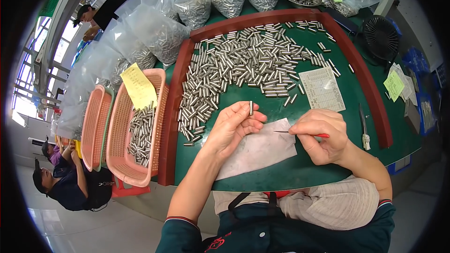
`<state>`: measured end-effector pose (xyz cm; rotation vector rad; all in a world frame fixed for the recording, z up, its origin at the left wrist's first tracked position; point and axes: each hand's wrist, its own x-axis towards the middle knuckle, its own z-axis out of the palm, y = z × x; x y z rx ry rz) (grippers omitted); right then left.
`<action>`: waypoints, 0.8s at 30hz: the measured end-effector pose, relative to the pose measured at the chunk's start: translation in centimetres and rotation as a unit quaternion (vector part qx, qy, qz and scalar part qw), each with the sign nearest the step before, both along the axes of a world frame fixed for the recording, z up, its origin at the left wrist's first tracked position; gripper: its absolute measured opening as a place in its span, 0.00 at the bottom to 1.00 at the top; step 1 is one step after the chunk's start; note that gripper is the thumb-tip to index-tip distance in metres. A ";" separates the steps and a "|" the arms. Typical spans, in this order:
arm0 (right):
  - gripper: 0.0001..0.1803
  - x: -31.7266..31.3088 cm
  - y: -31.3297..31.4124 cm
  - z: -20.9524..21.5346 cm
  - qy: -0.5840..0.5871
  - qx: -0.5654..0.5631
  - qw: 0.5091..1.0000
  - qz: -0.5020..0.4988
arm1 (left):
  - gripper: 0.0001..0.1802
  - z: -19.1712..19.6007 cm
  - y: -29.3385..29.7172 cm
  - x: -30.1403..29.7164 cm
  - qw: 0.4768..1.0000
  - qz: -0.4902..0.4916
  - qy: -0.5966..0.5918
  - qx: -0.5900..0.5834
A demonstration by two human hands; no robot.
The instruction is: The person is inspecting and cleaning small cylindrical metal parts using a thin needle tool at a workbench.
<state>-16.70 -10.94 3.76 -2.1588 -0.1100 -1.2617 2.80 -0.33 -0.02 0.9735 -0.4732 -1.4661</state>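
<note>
Between the thumb and fingers of my left hand [234,124] a small shiny metal cylinder [251,108] stands upright. My right hand [322,136] is closed on a thin pointed tool with a red handle [322,135]. Its tip points left, apart from the cylinder. Under both hands lies a smudged whitish cloth [258,155] on the green tabletop [323,171]. Just beyond them spreads a large heap of similar metal cylinders [248,58], with a few loose ones near its edge. A printed paper sheet [321,89] rests beyond my right hand.
A dark red wooden frame [172,112] borders the work area. Left of it stand a pink basket [157,150] holding cylinders and another pink basket [93,126]. Filled plastic bags [194,9] line the back. A black fan [379,37] and tweezers-like tool [363,124] are at right. Other people sit at left.
</note>
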 end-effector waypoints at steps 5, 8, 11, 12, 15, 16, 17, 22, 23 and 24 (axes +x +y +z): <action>0.11 0.4 0.2 -0.2 0.037 -0.008 0.999 0.004 | 0.11 0.2 -0.1 -0.5 0.999 0.033 -0.011 -0.015; 0.11 0.3 0.2 0.0 0.045 -0.008 0.999 0.005 | 0.10 -0.8 0.0 0.1 0.996 0.026 -0.015 -0.086; 0.11 0.4 0.2 -0.1 0.052 -0.011 0.999 0.001 | 0.10 -0.1 -0.1 -0.5 0.996 0.042 -0.016 -0.073; 0.11 0.4 0.2 -0.2 0.057 -0.011 0.998 0.000 | 0.11 0.0 -0.1 -0.5 0.996 0.049 -0.025 -0.067; 0.10 0.5 0.2 -0.3 0.060 -0.010 0.998 -0.001 | 0.10 1.0 -0.1 -0.9 0.997 0.066 -0.049 0.015; 0.10 0.6 0.2 -0.3 0.058 -0.008 0.998 -0.003 | 0.10 0.9 -0.1 -0.8 0.996 0.068 -0.048 0.014; 0.10 0.5 0.2 -0.3 0.058 -0.008 0.998 -0.001 | 0.08 0.5 0.0 -0.5 0.997 0.064 -0.033 0.007; 0.11 0.5 0.3 -0.3 0.067 -0.004 0.998 -0.005 | 0.04 -0.8 0.2 0.8 0.995 0.031 0.080 -0.060; 0.11 0.5 0.2 -0.3 0.067 -0.004 0.998 -0.006 | 0.04 -0.5 0.1 0.7 0.995 0.036 0.083 -0.041; 0.11 0.5 0.2 -0.3 0.067 -0.005 0.998 -0.006 | 0.03 -0.3 0.1 0.6 0.995 0.042 0.086 -0.023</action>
